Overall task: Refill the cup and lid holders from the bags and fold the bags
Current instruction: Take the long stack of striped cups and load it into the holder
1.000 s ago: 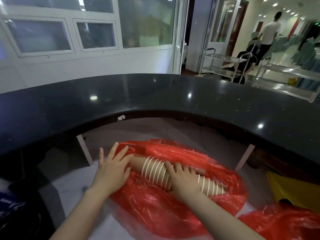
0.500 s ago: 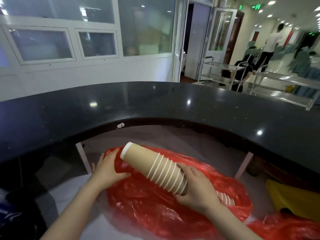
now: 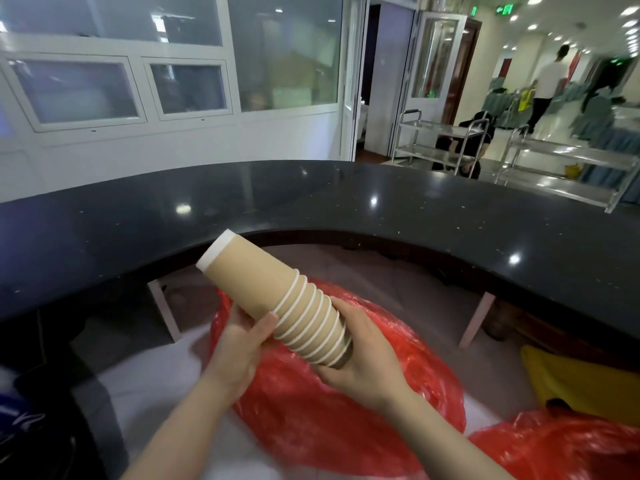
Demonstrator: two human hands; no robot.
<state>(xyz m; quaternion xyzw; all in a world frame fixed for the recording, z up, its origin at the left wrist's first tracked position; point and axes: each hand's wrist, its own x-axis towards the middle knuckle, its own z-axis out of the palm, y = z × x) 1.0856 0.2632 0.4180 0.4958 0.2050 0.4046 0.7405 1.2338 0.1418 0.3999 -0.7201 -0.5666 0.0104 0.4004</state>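
Curved black counter [image 3: 311, 209] sweeps across the room, glossy, ceiling lights mirrored in it. A lower pale work surface [image 3: 166, 382] sits inside its curve. Steel trolleys [image 3: 568, 161] stand beyond the counter's far right edge, one person crouched by them, another walking away down the hall.

On the lower surface: a big crumpled red bag [image 3: 346, 410], spread open. A second red bag [image 3: 561, 448] lies at the near right corner, with a yellow bag [image 3: 581, 386] just behind it.

Stack of paper cups [image 3: 277, 303], tan with white rims, held in the air above the big red bag, tilted, closed end up toward the counter's inner edge, open end down to the right.

Left hand [image 3: 239, 344] grips the stack's middle from below, thumb across the near side, fingers wrapped behind. Right hand [image 3: 360, 358] cups the open end, fingers curled round the lowest rims, palm under the mouth.
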